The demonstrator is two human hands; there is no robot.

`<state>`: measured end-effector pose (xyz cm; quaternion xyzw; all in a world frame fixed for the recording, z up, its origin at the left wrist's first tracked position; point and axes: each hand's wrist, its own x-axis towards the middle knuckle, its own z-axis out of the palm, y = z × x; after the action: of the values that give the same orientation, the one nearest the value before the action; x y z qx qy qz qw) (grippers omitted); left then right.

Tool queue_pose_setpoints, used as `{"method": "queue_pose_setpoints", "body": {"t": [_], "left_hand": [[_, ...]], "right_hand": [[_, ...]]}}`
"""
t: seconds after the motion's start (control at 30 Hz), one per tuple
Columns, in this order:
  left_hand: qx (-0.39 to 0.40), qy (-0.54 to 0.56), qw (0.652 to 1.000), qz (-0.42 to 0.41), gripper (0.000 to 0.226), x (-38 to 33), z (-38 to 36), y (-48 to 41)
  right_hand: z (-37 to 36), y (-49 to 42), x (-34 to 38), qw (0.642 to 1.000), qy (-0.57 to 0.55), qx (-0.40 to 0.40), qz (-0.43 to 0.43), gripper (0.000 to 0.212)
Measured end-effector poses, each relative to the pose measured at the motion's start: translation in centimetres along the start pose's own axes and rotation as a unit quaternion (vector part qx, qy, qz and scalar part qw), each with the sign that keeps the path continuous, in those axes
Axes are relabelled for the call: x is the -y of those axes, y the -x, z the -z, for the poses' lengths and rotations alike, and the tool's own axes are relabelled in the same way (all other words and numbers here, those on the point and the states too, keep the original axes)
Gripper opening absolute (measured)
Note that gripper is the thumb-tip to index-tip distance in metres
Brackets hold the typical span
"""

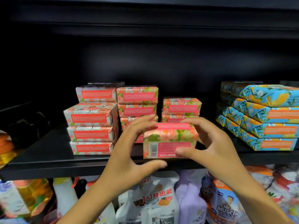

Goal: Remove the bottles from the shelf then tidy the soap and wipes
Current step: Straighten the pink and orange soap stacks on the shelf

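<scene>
Both hands are at the shelf front, on one pink flower-printed soap box point(169, 139). The right hand point(215, 147) pinches it, thumb pressed on the front label and fingers curled over the top. The left hand point(129, 151) holds the other end, fingers spread along the top edge and thumb below, though blur makes that contact uncertain.

The box is just above the front lip of the black metal shelf point(48, 165), before the stacks of pink soap boxes point(92, 120). Blue-and-orange wrapped packs point(267, 120) lie well apart, to the right.

I judge two risks: a loose left grip lets the box tip over the lip onto the bottles and pouches point(148, 199) below, and pushing it in too hard knocks the stacks behind.
</scene>
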<state>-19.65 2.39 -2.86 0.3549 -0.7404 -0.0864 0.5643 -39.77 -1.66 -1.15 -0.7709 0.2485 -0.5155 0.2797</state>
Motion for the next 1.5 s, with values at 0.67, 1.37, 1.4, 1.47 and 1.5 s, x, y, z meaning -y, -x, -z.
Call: {"method": "queue_pose_setpoints", "body": {"t": [0.67,1.37,1.4,1.47,1.5], "left_hand": [[-0.026,-0.188,0.972,0.141,0.071,0.9,1.7,2.5],[-0.03,-0.36,0.932,-0.03,0.027,1.4,1.0,2.4],[-0.035,-0.372,0.927,-0.026,0.027,1.2,0.9,2.5],[-0.041,-0.394,0.918,-0.019,0.026,1.1,0.8,2.7],[-0.044,-0.397,0.917,-0.013,0.025,1.0,0.8,2.8]], "right_hand": [[-0.3,1.8,-4.2,0.97,0.232,-0.022,0.075,0.042],[-0.1,2.6,-5.7,0.935,0.341,0.005,0.101,0.038],[-0.1,2.6,-5.7,0.934,0.342,0.007,0.102,0.038],[0.1,2.6,-5.6,0.934,0.344,0.014,0.1,0.038],[0.1,2.6,-5.6,0.933,0.344,0.02,0.099,0.038]]}}
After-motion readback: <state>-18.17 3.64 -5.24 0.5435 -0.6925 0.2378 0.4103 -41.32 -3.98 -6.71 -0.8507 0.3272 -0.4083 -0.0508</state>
